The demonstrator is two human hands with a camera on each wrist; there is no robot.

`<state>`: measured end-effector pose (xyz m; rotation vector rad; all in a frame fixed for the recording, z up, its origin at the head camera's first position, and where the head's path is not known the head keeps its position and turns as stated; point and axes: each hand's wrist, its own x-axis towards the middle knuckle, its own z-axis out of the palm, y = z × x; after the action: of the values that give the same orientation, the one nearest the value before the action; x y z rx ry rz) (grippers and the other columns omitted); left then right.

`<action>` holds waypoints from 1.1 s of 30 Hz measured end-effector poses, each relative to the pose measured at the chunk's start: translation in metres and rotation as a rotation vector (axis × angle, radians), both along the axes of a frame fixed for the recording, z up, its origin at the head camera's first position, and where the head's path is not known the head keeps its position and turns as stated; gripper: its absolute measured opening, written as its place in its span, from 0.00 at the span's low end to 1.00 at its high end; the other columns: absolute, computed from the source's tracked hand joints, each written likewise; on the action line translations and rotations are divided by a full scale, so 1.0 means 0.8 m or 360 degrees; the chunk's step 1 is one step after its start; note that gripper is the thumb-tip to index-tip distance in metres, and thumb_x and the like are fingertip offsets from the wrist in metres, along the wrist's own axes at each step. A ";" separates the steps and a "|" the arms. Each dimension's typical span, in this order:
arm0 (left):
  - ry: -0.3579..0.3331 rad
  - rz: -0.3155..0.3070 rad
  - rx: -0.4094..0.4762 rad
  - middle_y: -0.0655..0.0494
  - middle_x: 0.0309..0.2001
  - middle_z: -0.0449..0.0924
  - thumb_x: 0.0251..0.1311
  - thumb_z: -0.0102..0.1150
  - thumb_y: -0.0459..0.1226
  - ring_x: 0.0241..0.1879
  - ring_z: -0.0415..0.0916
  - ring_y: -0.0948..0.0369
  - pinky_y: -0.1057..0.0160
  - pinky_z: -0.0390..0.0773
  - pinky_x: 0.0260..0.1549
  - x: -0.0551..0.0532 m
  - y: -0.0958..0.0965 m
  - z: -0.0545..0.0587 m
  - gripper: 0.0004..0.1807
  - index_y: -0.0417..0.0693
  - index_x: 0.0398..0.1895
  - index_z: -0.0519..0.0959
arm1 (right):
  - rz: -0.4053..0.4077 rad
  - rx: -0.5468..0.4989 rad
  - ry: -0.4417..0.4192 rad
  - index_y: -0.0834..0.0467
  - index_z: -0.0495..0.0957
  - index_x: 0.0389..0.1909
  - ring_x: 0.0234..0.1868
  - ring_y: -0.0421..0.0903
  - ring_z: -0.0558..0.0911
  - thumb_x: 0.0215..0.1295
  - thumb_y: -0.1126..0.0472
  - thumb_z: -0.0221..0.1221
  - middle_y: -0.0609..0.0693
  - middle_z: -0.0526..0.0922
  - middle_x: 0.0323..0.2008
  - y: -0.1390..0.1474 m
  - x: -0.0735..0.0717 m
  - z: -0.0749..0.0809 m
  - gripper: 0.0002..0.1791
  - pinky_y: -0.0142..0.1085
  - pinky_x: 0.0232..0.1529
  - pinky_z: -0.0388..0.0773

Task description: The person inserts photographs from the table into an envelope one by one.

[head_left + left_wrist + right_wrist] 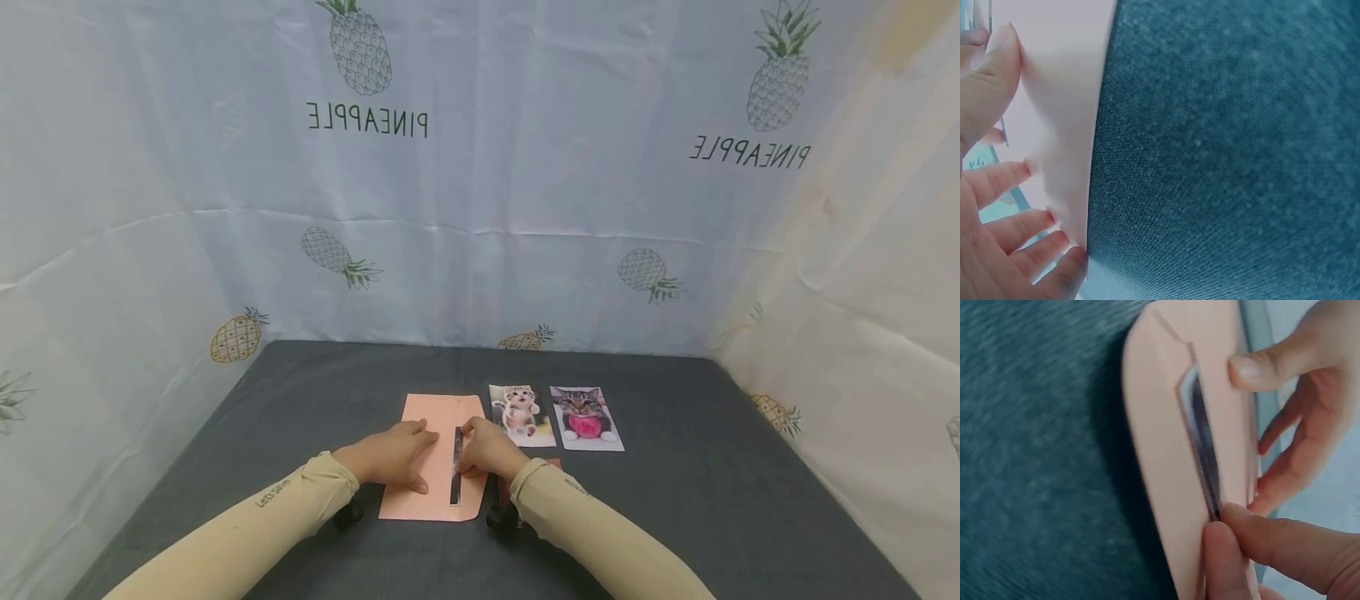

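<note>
A pink envelope [437,410] lies flat on the dark cloth. A dark, glossy strip of a photo card [456,467] shows along the envelope's opening; the rest of the card is hidden inside. My left hand [390,456] rests on the envelope's left part with its fingers spread, and in the left wrist view the fingertips [1019,169] touch the pale paper. My right hand [491,450] is at the opening. In the right wrist view its thumb and finger pinch the photo card [1205,450] at the lower end of the strip.
Two cat photos lie right of the envelope: a kitten photo [519,414] and a photo of a cat with a pink ball [587,418]. A reddish-brown item [553,462] is partly covered by my right wrist. A pineapple-print curtain [495,167] hangs behind the table [675,500].
</note>
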<state>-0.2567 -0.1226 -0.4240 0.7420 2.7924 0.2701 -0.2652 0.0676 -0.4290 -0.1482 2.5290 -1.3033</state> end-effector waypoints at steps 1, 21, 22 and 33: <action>0.0007 -0.0006 -0.0003 0.40 0.71 0.60 0.46 0.73 0.54 0.71 0.58 0.48 0.49 0.64 0.66 0.000 0.000 -0.001 0.46 0.44 0.68 0.68 | 0.0006 -0.0026 -0.0006 0.67 0.72 0.53 0.16 0.42 0.80 0.45 0.77 0.69 0.57 0.78 0.22 0.002 0.000 0.000 0.31 0.33 0.22 0.81; -0.0011 0.0018 0.0004 0.42 0.72 0.59 0.46 0.73 0.54 0.72 0.57 0.48 0.50 0.65 0.66 0.002 0.004 0.003 0.46 0.46 0.68 0.67 | 0.0341 -0.0565 0.0010 0.65 0.66 0.65 0.52 0.65 0.78 0.65 0.62 0.62 0.58 0.77 0.43 0.094 0.003 0.058 0.29 0.47 0.49 0.81; -0.0010 0.0016 0.0008 0.42 0.72 0.59 0.46 0.73 0.54 0.72 0.57 0.48 0.50 0.64 0.66 0.002 0.004 0.003 0.46 0.46 0.68 0.67 | 0.0334 -0.0571 0.0016 0.65 0.66 0.65 0.52 0.65 0.78 0.65 0.61 0.62 0.58 0.77 0.44 0.101 0.003 0.059 0.29 0.47 0.50 0.81; 0.0001 0.0008 0.0019 0.42 0.72 0.59 0.47 0.73 0.53 0.72 0.57 0.48 0.50 0.64 0.66 0.004 0.000 0.002 0.46 0.45 0.68 0.67 | 0.0273 -0.0497 0.0088 0.69 0.65 0.63 0.49 0.62 0.78 0.66 0.61 0.60 0.54 0.77 0.41 0.165 0.011 0.046 0.28 0.52 0.49 0.80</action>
<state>-0.2533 -0.1230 -0.4221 0.7382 2.7961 0.2872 -0.2566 0.1993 -0.3922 -0.4617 2.2791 -1.6316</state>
